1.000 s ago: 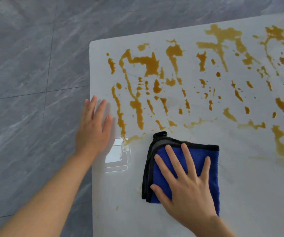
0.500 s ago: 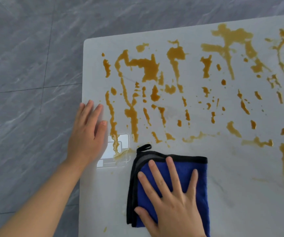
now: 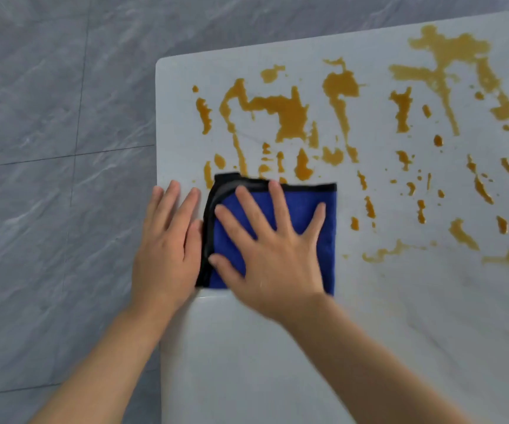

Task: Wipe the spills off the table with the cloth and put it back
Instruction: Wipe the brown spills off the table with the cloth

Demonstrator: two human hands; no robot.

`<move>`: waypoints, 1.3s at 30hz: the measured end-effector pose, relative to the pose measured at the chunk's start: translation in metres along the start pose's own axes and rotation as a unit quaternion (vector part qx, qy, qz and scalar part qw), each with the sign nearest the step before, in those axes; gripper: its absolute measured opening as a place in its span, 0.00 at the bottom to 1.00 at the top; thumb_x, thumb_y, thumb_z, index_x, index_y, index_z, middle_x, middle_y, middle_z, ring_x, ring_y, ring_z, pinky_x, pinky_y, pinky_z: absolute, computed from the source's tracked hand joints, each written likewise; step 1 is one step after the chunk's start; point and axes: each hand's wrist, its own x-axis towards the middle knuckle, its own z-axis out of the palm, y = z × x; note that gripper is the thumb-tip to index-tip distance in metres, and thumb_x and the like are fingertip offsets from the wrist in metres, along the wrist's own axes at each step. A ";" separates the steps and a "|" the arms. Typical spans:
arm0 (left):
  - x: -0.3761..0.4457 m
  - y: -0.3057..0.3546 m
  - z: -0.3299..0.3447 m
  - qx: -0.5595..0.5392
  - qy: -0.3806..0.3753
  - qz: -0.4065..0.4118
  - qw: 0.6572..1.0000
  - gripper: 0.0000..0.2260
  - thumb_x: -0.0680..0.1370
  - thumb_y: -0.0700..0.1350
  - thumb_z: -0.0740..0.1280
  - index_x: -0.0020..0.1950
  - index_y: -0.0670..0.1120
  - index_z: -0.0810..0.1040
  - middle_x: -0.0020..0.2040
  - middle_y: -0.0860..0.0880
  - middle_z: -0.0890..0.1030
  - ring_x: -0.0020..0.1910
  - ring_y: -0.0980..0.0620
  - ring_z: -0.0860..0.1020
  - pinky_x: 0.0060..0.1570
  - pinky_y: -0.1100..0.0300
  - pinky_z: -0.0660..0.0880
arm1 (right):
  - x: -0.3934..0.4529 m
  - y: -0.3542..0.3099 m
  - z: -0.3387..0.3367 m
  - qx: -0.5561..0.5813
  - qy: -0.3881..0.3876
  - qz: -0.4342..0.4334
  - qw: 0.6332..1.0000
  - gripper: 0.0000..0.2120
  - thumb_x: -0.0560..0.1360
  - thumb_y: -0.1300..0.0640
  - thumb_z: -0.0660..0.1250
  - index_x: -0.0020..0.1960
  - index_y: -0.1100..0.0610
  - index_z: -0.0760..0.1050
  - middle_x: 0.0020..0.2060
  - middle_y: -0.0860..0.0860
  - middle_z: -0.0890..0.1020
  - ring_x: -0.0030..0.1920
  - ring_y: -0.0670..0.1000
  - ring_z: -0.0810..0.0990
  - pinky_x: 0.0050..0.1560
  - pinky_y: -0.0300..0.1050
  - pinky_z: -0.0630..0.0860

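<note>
A folded blue cloth (image 3: 305,206) with a black border lies flat on the white table (image 3: 277,362), near its left edge. My right hand (image 3: 273,252) presses on the cloth with its fingers spread and straight. My left hand (image 3: 167,246) rests flat on the table's left edge, just beside the cloth. Orange-brown spills (image 3: 290,114) streak and dot the tabletop beyond the cloth and to its right. The cloth's far edge overlaps the nearest streaks.
Grey tiled floor (image 3: 48,179) lies to the left of and beyond the table. The table's rounded far-left corner (image 3: 163,64) is in view. More spills (image 3: 449,59) run off towards the right edge of the frame.
My right hand has slid the cloth left and away from me, over the streaks near the table's left edge. The cloth now lies next to my left hand.
</note>
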 end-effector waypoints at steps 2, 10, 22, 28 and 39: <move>-0.001 0.001 0.000 0.007 -0.007 0.000 1.000 0.22 0.78 0.47 0.52 0.71 0.45 0.65 0.75 0.44 0.59 0.75 0.49 0.51 0.71 0.64 0.47 | 0.031 0.026 -0.007 -0.004 0.000 0.042 0.999 0.30 0.73 0.33 0.44 0.74 0.40 0.52 0.77 0.45 0.51 0.76 0.58 0.42 0.62 0.79 0.42; -0.004 0.000 0.003 0.018 -0.015 -0.025 0.999 0.22 0.78 0.52 0.49 0.73 0.52 0.61 0.76 0.54 0.54 0.76 0.57 0.47 0.69 0.62 0.49 | -0.024 0.056 -0.012 -0.044 -0.025 0.107 0.993 0.32 0.73 0.32 0.42 0.75 0.43 0.53 0.77 0.49 0.53 0.75 0.64 0.44 0.62 0.80 0.49; -0.004 0.000 0.003 0.021 -0.019 -0.021 0.999 0.23 0.78 0.50 0.49 0.73 0.50 0.62 0.77 0.50 0.56 0.75 0.58 0.46 0.70 0.61 0.50 | 0.031 0.070 -0.011 -0.018 -0.004 0.091 0.996 0.31 0.71 0.30 0.39 0.73 0.35 0.46 0.76 0.41 0.47 0.76 0.57 0.39 0.64 0.77 0.41; -0.005 -0.002 0.004 0.027 -0.019 -0.020 0.999 0.23 0.79 0.50 0.49 0.73 0.50 0.61 0.77 0.51 0.55 0.76 0.55 0.46 0.71 0.63 0.46 | -0.028 0.110 -0.018 -0.012 -0.029 0.239 0.971 0.33 0.70 0.28 0.35 0.73 0.36 0.43 0.76 0.41 0.41 0.74 0.56 0.34 0.65 0.77 0.42; -0.003 0.001 0.004 0.024 -0.016 -0.029 0.999 0.24 0.77 0.51 0.49 0.73 0.50 0.61 0.76 0.53 0.54 0.73 0.61 0.45 0.71 0.62 0.46 | 0.000 0.108 -0.016 -0.022 -0.017 0.107 0.994 0.29 0.72 0.30 0.37 0.72 0.34 0.43 0.76 0.40 0.45 0.75 0.56 0.37 0.65 0.76 0.41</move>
